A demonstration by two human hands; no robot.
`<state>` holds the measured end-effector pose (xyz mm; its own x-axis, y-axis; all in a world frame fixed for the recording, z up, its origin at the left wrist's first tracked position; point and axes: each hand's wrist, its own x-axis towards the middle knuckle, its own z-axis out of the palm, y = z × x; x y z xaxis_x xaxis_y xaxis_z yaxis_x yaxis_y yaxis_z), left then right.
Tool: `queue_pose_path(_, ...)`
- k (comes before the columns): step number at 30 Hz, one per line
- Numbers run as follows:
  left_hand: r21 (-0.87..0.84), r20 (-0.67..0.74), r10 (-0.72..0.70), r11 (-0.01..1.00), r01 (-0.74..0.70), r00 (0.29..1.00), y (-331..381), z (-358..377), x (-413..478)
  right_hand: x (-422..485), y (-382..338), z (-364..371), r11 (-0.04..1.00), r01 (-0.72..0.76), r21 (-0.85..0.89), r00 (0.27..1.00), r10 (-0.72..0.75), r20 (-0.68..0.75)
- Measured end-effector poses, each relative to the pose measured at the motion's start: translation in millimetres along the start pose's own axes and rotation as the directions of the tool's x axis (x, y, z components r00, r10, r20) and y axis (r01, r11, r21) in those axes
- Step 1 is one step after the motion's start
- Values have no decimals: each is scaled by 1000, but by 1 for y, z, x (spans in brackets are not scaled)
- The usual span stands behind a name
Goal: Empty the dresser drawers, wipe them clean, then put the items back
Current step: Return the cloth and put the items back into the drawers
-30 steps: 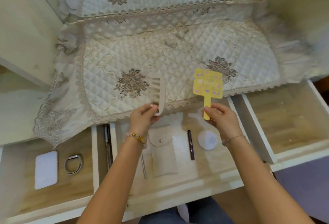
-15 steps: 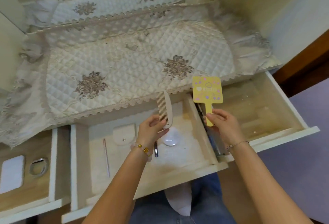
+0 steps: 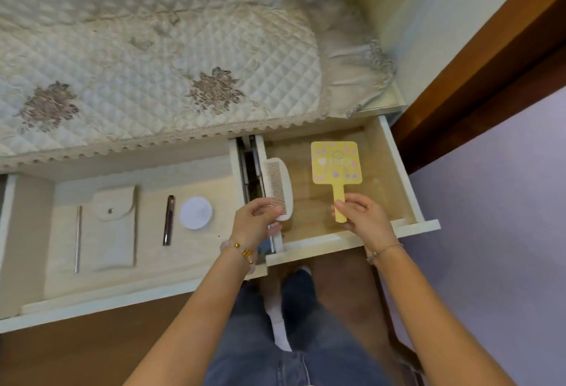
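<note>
Here, left fingers (image 3: 271, 207) pinch the comb (image 3: 278, 182) at its end, right fingers (image 3: 352, 205) the mirror (image 3: 335, 163) by its handle.

Worn on the head, wide-angle. Looks steeply down and forward onto two open drawers, with the right drawer (image 3: 398, 171) near centre and the middle drawer (image 3: 214, 189) to its left. Sits close, at arm's length. Takes in the quilted cover (image 3: 153, 57) far and left, purple floor (image 3: 490, 201) at right.

bedroom at home — quilted dresser cover (image 3: 147, 73) | open drawers (image 3: 395, 171) — grooming bits
</note>
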<state>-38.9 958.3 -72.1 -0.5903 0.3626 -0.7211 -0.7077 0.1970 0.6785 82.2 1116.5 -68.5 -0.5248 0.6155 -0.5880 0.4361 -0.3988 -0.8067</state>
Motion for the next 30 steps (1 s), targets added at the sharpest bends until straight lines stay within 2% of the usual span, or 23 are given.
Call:
queue_pose_path(8, 68, -36, -53, 996, 55, 998, -8, 32, 24, 34, 7, -24, 996, -88, -1, 996, 88, -3)
queue_pose_path(15, 31, 31, -170, 985, 169, 985, -14, 52, 51, 66, 18, -33, 987, -152, -49, 988, 150, -24)
queue_pose_path(19, 28, -18, -212, 977, 213, 977, -24, 63, 67, 85, 24, -38, 978, -201, -54, 979, 200, -30)
queue_pose_path(30, 54, -213, -147, 985, 162, 966, -59, 100, 106, 136, 33, -59, 956, -274, -107, 958, 281, 56)
